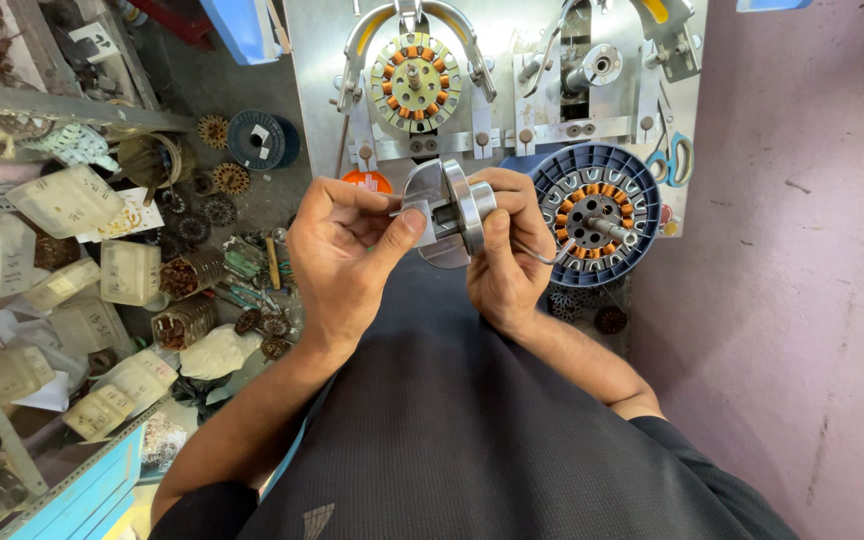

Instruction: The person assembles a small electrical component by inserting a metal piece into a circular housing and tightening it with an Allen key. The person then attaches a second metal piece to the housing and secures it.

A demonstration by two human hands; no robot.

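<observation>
Both hands meet in the middle of the view, just above the person's dark shirt, around a round metal fixture [452, 210] made of a thick steel disc with a flat plate set across it. The left hand [342, 255] is closed on the near-left side of the fixture, thumb pressed flat against the plate and fingers curled behind it. The right hand [507, 250] wraps the disc's right edge, thumb along the rim and fingers folded round the back, where a thin bent wire [542, 255] curves out beside them. So the fixture is held up in the air, well short of the winding machine [512, 100] on the far side, which carries a wound stator [415, 83] with copper coils in its left station. Just right of the hands a blue slotted former [597, 210] holds another stator with copper coils, and scissors [674, 160] hang near it. On the left, shelves [52, 105] hold plastic boxes [67, 200], and loose stator cores and a blue wire spool [260, 138] lie on the floor. By the look of the grip, the step in hand is fitting or adjusting the plate on the disc; the next move seems to call for a firm hold by the right hand while the left thumb seats or turns the plate squarely.
</observation>
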